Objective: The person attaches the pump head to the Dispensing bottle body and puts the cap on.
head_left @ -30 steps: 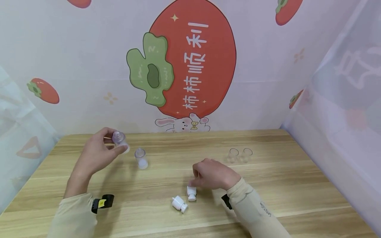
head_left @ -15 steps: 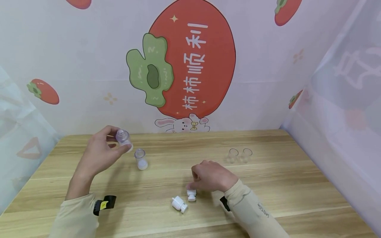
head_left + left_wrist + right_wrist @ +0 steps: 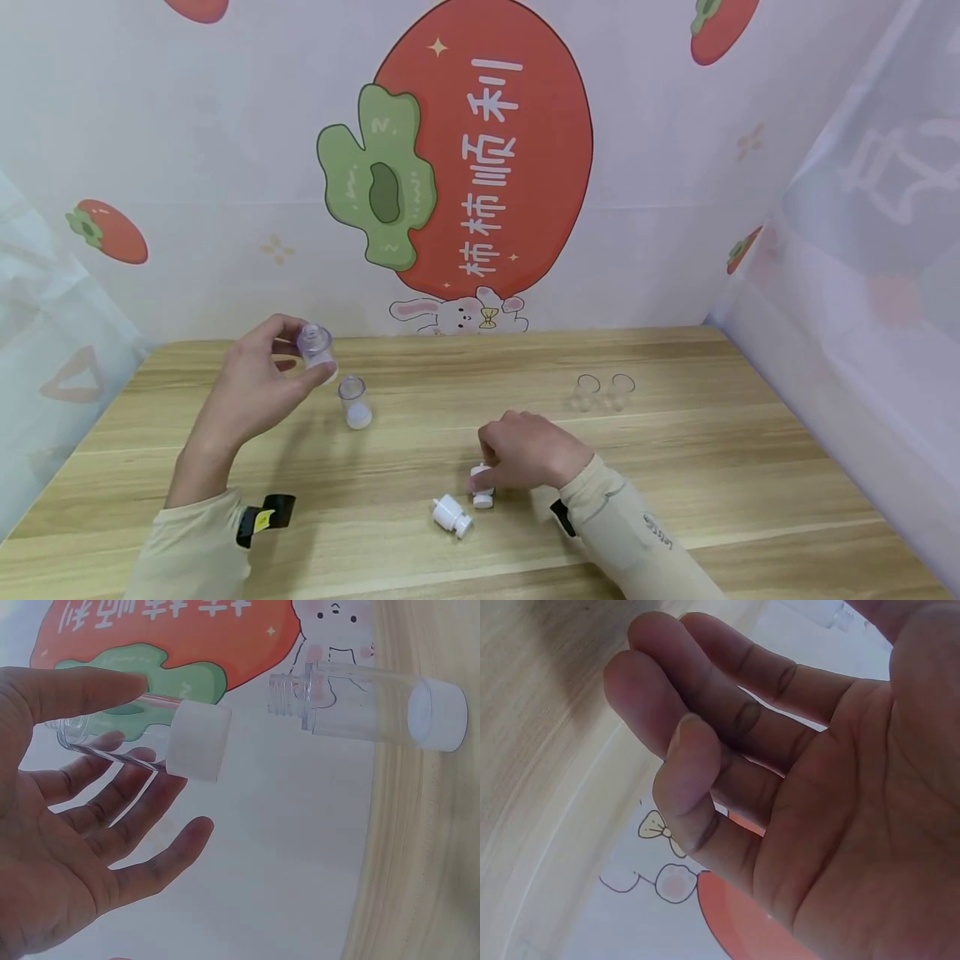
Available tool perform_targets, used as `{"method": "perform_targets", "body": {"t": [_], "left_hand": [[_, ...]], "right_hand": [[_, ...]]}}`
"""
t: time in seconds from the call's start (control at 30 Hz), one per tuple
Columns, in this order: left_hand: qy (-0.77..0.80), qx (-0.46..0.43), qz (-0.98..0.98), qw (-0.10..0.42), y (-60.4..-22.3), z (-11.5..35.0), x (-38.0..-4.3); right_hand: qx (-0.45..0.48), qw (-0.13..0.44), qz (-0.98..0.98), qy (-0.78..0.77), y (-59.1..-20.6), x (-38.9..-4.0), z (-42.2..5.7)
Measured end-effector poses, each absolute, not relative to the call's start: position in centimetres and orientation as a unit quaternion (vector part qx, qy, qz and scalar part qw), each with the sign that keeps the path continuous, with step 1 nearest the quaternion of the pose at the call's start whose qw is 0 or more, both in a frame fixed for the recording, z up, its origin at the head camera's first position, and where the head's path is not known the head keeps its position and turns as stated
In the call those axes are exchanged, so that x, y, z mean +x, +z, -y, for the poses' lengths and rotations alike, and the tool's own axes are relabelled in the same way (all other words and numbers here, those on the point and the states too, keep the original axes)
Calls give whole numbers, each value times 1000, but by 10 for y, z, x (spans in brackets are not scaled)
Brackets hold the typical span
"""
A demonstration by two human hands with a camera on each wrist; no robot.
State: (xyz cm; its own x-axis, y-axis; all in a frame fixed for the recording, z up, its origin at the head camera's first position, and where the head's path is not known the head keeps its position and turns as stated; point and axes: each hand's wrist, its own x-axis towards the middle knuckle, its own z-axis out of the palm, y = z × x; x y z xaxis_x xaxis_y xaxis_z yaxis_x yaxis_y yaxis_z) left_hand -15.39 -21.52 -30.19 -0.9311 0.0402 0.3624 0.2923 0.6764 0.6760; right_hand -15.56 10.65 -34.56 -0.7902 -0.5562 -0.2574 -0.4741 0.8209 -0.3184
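My left hand (image 3: 251, 387) holds a small clear bottle (image 3: 316, 343) above the table, its threaded neck uncapped. In the left wrist view the thumb and fingers grip its clear wall, and the white base (image 3: 199, 741) points away from the palm. A matching bottle (image 3: 355, 403) stands upright on the table just right of it, also uncapped. My right hand (image 3: 534, 450) pinches a white pump head (image 3: 483, 501) low at the tabletop, the thumb across its side. The right wrist view shows curled fingers (image 3: 694, 761), with the pump head hidden. Another white pump head (image 3: 452, 515) lies beside it.
Two thin clear caps (image 3: 588, 385), almost invisible but for their rims, stand at the back right of the wooden table (image 3: 712, 467). A white printed cloth (image 3: 652, 275) rises behind the table's far edge and along both sides.
My right hand has shifted slightly left and toward me, its thumb moving down the pump head's side. My left hand has carried its bottle a little right, nearer the standing bottle.
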Motion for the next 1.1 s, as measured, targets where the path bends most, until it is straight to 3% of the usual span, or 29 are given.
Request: {"method": "perform_targets", "body": {"t": [1.1], "left_hand": [[-394,-115,896,167,-299,209,-152]], "right_hand": [[-304,172,-929,-124,-349,-156,-106]]}}
